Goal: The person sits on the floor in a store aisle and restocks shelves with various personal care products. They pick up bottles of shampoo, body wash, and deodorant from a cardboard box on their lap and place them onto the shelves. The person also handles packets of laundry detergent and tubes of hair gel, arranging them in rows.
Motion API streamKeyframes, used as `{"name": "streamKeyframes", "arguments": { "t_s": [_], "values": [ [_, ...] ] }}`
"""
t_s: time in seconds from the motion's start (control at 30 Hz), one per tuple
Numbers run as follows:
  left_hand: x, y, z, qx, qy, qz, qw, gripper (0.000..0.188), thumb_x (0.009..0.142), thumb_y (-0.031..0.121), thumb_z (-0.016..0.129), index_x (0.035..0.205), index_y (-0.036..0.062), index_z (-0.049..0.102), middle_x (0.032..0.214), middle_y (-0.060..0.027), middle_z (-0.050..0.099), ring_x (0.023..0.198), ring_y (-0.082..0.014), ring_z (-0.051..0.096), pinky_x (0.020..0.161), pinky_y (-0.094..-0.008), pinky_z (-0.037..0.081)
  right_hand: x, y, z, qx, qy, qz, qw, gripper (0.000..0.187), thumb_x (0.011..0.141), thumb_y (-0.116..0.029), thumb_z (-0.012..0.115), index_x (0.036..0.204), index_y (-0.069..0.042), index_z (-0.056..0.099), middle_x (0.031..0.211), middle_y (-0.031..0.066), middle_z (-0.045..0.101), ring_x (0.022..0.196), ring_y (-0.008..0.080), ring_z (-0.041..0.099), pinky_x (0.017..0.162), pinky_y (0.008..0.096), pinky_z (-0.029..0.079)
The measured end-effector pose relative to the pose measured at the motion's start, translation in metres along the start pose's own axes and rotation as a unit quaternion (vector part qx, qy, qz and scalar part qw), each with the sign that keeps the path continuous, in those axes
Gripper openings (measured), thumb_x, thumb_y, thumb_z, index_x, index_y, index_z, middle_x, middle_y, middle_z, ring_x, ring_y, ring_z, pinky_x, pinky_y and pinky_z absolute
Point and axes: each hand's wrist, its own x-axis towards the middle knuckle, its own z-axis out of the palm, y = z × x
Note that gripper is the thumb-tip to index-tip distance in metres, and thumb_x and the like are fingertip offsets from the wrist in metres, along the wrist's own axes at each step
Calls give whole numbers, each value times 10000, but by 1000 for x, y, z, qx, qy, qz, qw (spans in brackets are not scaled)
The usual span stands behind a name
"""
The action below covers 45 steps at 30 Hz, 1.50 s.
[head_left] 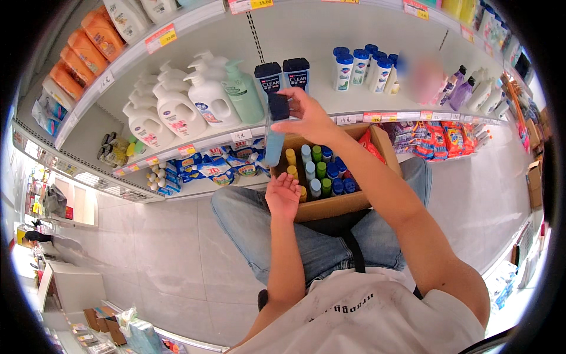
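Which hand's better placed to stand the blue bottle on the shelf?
Right, most likely: the right hand holds the blue bottle around its dark cap, near the shelf. The left hand is open and empty, lower, by the cardboard box.

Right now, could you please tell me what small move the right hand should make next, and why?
Perhaps ease the blue, dark-capped plastic bottle toward the white shelf: the right hand holds its cap end, and two similar blue, dark-capped bottles stand there.
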Motion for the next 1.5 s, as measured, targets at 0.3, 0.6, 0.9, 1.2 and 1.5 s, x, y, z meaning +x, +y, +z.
{"name": "streamKeyframes", "arguments": {
  "t_s": [0.3,0.6,0.9,1.2,1.5],
  "values": [
    [-35,-8,63,-32,-199,-73,977,711,959,614,389,1421,74,420,1280,-226,557,833,-299,590,652,-347,537,-23,21,-15,460,-35,96,882,579,910,-380,659,1349,-57,465,1248,82,590,1126,252,574,1002,472,438],
    [-28,-25,44,214,-129,0,968,436,984,265,569,1353,69,443,1134,-104,641,951,-253,672,644,-289,503,-68,65,-10,501,24,183,846,538,990,-431,512,1368,-54,452,1238,129,598,1169,267,563,1022,415,433],
    [-21,-33,41,252,-100,1,962,507,950,262,601,1393,85,429,1287,-70,571,1136,-237,572,930,-380,457,-81,58,-49,199,76,145,966,385,880,-57,675,1216,-60,486,993,34,598,873,160,595,769,321,503],
    [-18,-20,33,234,-47,22,971,364,966,259,542,1269,59,511,1226,-77,596,1055,-201,594,914,-338,449,-4,5,-127,9,194,10,981,455,800,-7,750,1181,-52,505,1043,49,622,928,163,585,822,327,492],
    [-14,-19,25,201,-11,27,979,317,955,247,557,1217,69,539,1171,-73,611,1022,-199,599,879,-332,466,35,54,-142,22,185,5,983,446,786,44,738,1177,-38,541,1045,40,627,956,142,590,877,306,489]
  ]
}}
